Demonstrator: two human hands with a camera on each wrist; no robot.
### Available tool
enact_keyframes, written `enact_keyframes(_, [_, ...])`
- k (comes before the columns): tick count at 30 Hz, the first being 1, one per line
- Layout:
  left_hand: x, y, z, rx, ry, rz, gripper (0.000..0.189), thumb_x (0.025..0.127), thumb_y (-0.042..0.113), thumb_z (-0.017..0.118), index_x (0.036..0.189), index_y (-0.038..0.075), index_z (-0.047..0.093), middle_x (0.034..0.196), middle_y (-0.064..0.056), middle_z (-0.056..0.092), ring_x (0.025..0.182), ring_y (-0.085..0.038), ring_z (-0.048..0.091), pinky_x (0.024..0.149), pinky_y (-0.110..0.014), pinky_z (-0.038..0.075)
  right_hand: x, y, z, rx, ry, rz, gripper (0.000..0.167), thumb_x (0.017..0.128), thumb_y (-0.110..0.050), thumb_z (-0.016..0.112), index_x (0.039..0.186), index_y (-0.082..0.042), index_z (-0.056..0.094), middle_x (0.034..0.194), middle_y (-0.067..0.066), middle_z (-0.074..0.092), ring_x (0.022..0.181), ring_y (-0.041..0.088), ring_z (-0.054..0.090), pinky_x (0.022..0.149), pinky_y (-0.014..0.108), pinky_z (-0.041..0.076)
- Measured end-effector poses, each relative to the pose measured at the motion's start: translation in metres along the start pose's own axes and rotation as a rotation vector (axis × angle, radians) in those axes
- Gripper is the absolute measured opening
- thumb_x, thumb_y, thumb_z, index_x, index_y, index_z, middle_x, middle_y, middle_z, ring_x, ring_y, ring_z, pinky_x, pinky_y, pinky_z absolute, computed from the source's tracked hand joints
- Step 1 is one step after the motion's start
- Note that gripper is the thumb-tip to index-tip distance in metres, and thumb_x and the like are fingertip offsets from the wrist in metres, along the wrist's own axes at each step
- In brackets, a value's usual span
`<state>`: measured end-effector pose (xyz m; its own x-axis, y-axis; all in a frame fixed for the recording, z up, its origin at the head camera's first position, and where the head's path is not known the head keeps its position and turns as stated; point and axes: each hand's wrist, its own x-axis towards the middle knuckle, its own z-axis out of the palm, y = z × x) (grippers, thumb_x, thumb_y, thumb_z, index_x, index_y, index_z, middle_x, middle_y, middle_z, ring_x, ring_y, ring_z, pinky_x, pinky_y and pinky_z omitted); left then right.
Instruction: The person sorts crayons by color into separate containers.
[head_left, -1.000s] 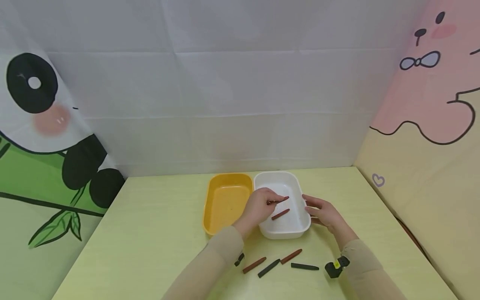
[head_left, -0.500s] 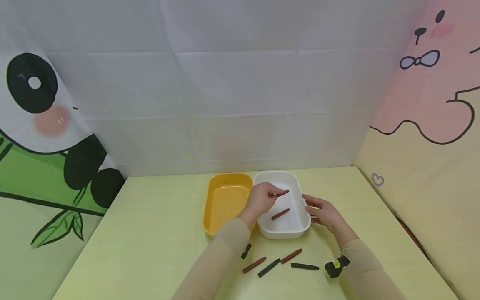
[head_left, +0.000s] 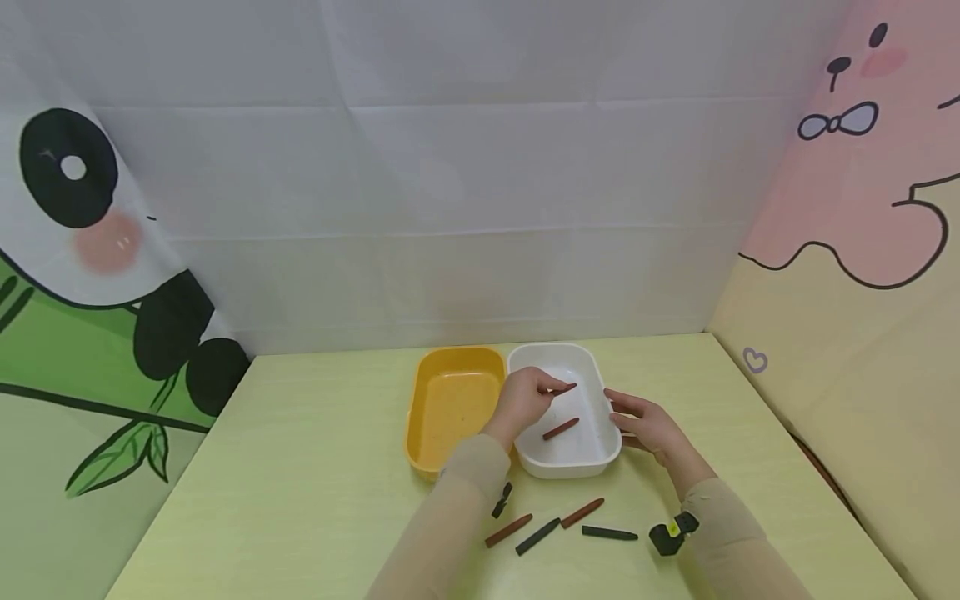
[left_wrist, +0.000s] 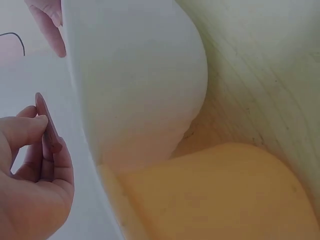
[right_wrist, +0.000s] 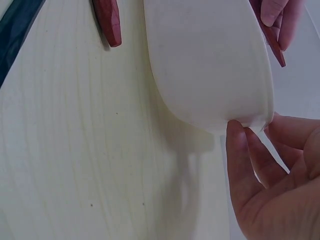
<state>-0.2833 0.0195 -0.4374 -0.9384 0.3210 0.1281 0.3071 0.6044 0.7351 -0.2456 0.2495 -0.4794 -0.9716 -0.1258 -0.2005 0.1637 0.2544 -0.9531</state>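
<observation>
My left hand pinches a reddish-brown crayon between thumb and fingers, over the white tray. A second reddish-brown crayon lies on the tray floor, just below the hand in the head view. At the tray's right side, my right hand holds the edge with its fingertips. The right wrist view shows those fingertips against the outer wall and at the rim. In the same view the held crayon's tapered tip points down past the tray's edge.
An orange tray stands against the white one's left side. In front lie two reddish-brown crayons and two dark crayons, one slanted and the other nearly level. A white cloth wall rises behind the table.
My left hand has moved a little up and away over the white tray with the crayon, then stayed nearly still. Its forearm has shifted rightward. My right hand has not moved.
</observation>
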Motion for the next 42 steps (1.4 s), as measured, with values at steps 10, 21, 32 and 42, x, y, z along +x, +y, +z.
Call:
enact_keyframes(10, [0.0069, -0.0026, 0.0014, 0.010, 0.008, -0.030, 0.029, 0.089, -0.004, 0.065, 0.102, 0.017, 0.081, 0.091, 0.006, 0.070, 0.076, -0.011, 0.052, 0.066, -0.020, 0.045, -0.0011, -0.0023, 0.0023, 0.004, 0.001, 0.008, 0.052, 0.102, -0.006, 0.054, 0.151, 0.000, 0.037, 0.148, 0.032, 0.036, 0.121, 0.039, 0.054, 0.088, 0.041, 0.055])
enact_keyframes(21, [0.0055, -0.0092, 0.0033, -0.035, 0.016, -0.136, 0.028, 0.089, -0.004, 0.065, 0.099, 0.016, 0.081, 0.092, 0.004, 0.068, 0.078, -0.014, 0.052, 0.067, -0.022, 0.047, 0.0015, -0.0018, 0.0029, 0.001, 0.013, 0.030, 0.052, 0.101, -0.007, 0.055, 0.150, -0.001, 0.038, 0.149, 0.032, 0.036, 0.119, 0.036, 0.056, 0.087, 0.040, 0.056])
enact_keyframes(32, [0.0048, -0.0058, 0.0055, -0.040, 0.037, -0.126, 0.025, 0.090, -0.001, 0.066, 0.101, 0.015, 0.081, 0.095, 0.002, 0.070, 0.079, -0.015, 0.055, 0.068, -0.021, 0.048, 0.0007, 0.0000, 0.0002, -0.013, 0.010, 0.033, 0.053, 0.102, -0.009, 0.055, 0.151, -0.002, 0.037, 0.150, 0.030, 0.036, 0.123, 0.040, 0.053, 0.089, 0.041, 0.055])
enact_keyframes(42, [0.0006, 0.0005, 0.0054, -0.065, 0.074, -0.057, 0.022, 0.090, 0.004, 0.070, 0.109, 0.013, 0.078, 0.107, -0.001, 0.071, 0.096, -0.018, 0.064, 0.082, -0.026, 0.052, -0.0040, -0.0025, -0.0013, 0.005, 0.014, 0.007, 0.053, 0.101, -0.008, 0.055, 0.150, 0.001, 0.037, 0.148, 0.032, 0.037, 0.118, 0.037, 0.056, 0.087, 0.041, 0.056])
